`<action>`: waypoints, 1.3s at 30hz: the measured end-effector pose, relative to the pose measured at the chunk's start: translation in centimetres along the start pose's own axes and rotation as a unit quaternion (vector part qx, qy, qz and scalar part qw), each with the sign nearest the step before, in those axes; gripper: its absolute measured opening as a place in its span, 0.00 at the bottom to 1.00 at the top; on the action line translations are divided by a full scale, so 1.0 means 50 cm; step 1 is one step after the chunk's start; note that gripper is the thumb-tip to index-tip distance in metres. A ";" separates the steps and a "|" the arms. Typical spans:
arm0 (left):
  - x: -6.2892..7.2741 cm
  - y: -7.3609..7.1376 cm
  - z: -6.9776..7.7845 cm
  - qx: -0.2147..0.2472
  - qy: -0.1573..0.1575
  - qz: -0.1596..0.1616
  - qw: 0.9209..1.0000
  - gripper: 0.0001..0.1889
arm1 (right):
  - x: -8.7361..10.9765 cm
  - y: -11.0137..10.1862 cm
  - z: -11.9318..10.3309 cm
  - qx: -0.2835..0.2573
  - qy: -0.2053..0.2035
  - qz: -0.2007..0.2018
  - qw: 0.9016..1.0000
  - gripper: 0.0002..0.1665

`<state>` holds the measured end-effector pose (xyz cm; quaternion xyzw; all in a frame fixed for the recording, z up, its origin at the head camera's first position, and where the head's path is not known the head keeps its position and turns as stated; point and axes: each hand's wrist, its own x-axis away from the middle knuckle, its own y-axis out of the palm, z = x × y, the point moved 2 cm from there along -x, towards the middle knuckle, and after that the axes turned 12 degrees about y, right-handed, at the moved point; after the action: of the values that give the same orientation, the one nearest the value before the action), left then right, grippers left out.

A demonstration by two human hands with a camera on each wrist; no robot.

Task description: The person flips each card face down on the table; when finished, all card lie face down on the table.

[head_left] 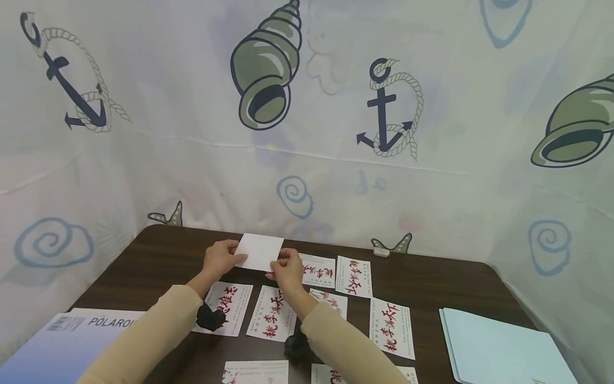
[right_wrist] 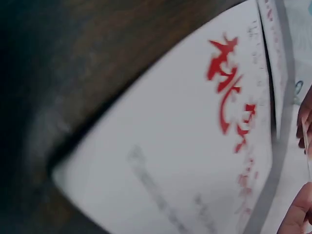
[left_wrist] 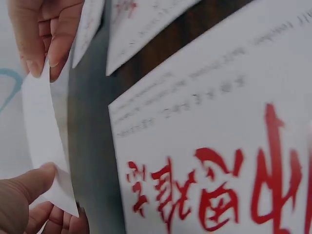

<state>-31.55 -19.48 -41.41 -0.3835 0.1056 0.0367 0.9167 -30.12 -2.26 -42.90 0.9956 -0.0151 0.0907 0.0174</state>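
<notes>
Both hands hold up a blank white card (head_left: 260,252) above the far part of the dark table. My left hand (head_left: 220,261) pinches its left edge between thumb and fingers. At the lower right corner, my right hand (head_left: 289,274) pinches the same card. The left wrist view shows the white card (left_wrist: 41,126) nearly edge-on, thumb and fingers on either side at both ends. Cards with red brush-style characters lie below, among them one card (head_left: 272,313) between the forearms and another (head_left: 227,306) by the left wrist.
More printed cards lie to the right, including one card (head_left: 392,328) and another (head_left: 354,276) farther back. A POLAROID-marked box (head_left: 72,346) sits at front left. A pale blue stack (head_left: 503,346) lies at front right. Behind the table (head_left: 431,277) hangs a patterned curtain (head_left: 326,186).
</notes>
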 end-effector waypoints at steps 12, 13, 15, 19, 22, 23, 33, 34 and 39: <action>0.011 0.017 -0.015 -0.080 -0.019 -0.037 0.996 0.27 | -0.004 0.001 0.023 0.083 0.045 0.002 0.996 0.26; 0.011 0.018 -0.015 -0.082 -0.018 -0.039 0.996 0.27 | -0.004 0.001 0.023 0.099 0.040 0.003 0.994 0.26; 0.011 0.018 -0.015 -0.088 -0.018 -0.043 0.995 0.28 | -0.005 0.001 0.023 0.133 0.035 0.005 0.990 0.26; 0.012 0.018 -0.011 -0.098 -0.019 -0.049 0.994 0.29 | -0.007 0.001 0.020 0.214 0.011 0.009 0.977 0.25; 0.012 0.017 -0.010 -0.103 -0.019 -0.051 0.993 0.28 | -0.008 -0.002 0.015 0.258 -0.002 0.006 0.966 0.22; 0.012 0.016 -0.009 -0.104 -0.020 -0.051 0.993 0.28 | -0.009 -0.004 0.013 0.263 -0.005 0.001 0.965 0.22; 0.007 0.013 -0.013 -0.126 -0.015 -0.052 0.991 0.28 | -0.067 -0.159 -0.025 0.223 -0.016 0.019 0.974 0.17; 0.007 0.013 -0.014 -0.126 -0.014 -0.052 0.990 0.28 | -0.073 -0.181 -0.026 0.237 -0.009 0.028 0.971 0.16; 0.009 0.013 -0.015 -0.122 -0.007 -0.052 0.991 0.28 | -0.090 -0.260 -0.033 0.319 0.033 0.044 0.946 0.20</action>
<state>-31.35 -19.54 -42.48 -0.4975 0.0735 0.0047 0.8644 -34.39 10.92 -42.50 0.9439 -0.0281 0.1240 -0.3049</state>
